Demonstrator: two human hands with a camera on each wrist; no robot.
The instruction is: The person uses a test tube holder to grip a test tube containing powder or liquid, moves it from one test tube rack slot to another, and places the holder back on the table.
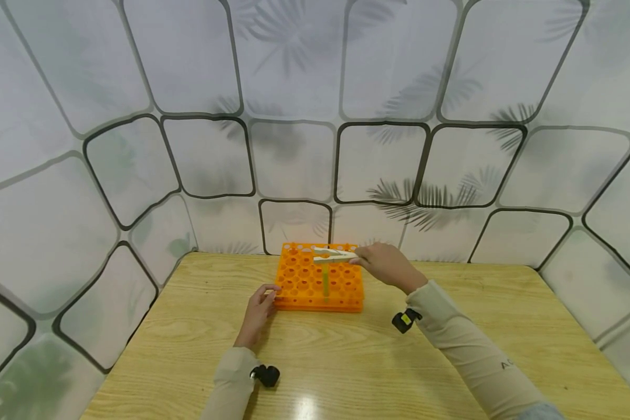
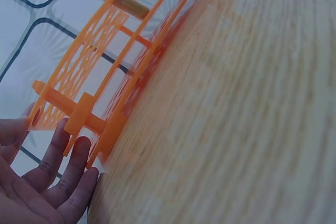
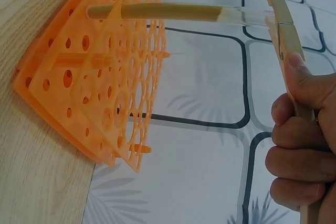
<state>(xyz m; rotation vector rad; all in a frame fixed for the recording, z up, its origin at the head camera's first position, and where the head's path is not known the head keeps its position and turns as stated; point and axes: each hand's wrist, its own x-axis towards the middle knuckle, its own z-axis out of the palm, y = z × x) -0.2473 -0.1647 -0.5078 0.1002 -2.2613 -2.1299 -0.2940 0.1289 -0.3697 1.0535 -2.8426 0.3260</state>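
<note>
An orange test tube rack [image 1: 299,304] stands on the table, its tiers full of round holes. One test tube [image 3: 178,12] with yellow liquid stands upright in it. My right hand [image 1: 385,263] grips the handle of a wooden test tube clamp [image 1: 341,257], thumb laid along it and fingers wrapped round. The clamp's front end is at the clear top of the tube; whether it grips the glass I cannot tell. At the rack's front left corner, my left hand [image 2: 44,184] holds the top tier between thumb and index finger, and its other fingertips touch the lower tiers.
The wooden table [image 1: 189,350] ends at a patterned curtain [image 1: 294,163] right behind the rack. Small black cameras sit on the left wrist [image 1: 266,375] and the right wrist [image 1: 406,320].
</note>
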